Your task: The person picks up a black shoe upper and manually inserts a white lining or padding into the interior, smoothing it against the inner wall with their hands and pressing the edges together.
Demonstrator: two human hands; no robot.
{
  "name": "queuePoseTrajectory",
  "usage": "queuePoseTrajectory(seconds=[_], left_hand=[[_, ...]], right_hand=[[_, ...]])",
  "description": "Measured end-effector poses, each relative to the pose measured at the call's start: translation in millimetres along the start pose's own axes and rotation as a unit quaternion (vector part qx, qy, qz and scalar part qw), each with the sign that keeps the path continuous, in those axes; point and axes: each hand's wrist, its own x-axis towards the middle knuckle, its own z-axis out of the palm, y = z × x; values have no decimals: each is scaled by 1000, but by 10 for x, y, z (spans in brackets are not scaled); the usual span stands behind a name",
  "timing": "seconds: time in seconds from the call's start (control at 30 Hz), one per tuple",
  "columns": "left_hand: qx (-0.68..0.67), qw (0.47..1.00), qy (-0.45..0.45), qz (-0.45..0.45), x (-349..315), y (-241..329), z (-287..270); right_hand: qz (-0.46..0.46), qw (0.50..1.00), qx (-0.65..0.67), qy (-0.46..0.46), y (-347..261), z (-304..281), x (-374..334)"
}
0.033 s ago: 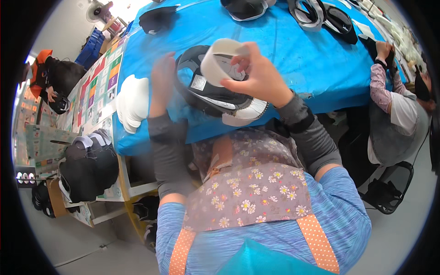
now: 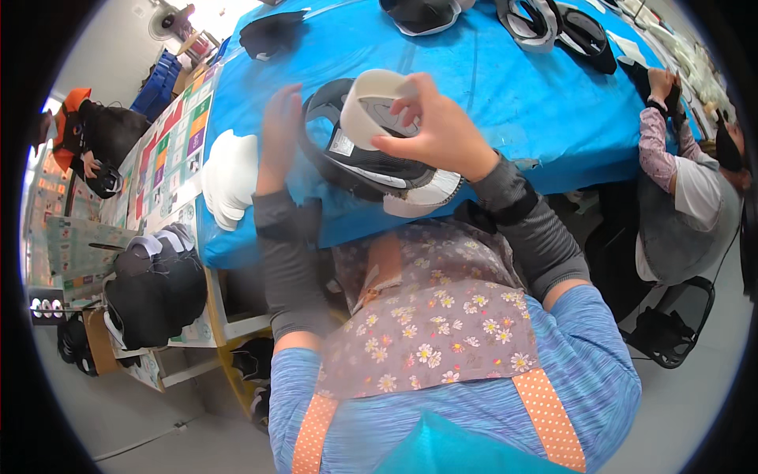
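Right hand (image 2: 444,134) and smooth, curved white strip (image 2: 358,117) slightly farther left

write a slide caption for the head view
Right hand holds a curved white strip above a black cap on a blue table, blurred left hand alongside.

One fisheye view: the left unit of a head-worn pair. It looks steeply down and forward from above the wearer, upright and unmirrored. The apron (image 2: 430,340) is seen from above, nearer the lens than the counter (image 2: 505,118). The left hand (image 2: 280,126) and right hand (image 2: 442,126) appear at close range, above centre. Coverage extends right to a seated co-worker (image 2: 687,205) and upper left to a distant fan (image 2: 162,24). Black borders flank the field.
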Motion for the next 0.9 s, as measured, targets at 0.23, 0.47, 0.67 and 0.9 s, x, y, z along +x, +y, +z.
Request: queuePoseTrajectory(seconds=[0.23, 0.47, 0.67, 0.9], left_hand=[[-246, 956, -62, -145, -161, 107, 164], [-303, 942, -45, -138, -597, 323, 84], [-301, 947, -74, -89, -705, 542, 100], [-302, 945, -45, -114, -713, 615, 120]], right_hand=[[31, 998, -32, -50, 43, 254, -35], [-52, 996, -48, -52, -20, 491, -270], [-67, 993, -81, -47, -98, 577, -375], [-73, 995, -72, 15, -102, 658, -408]])
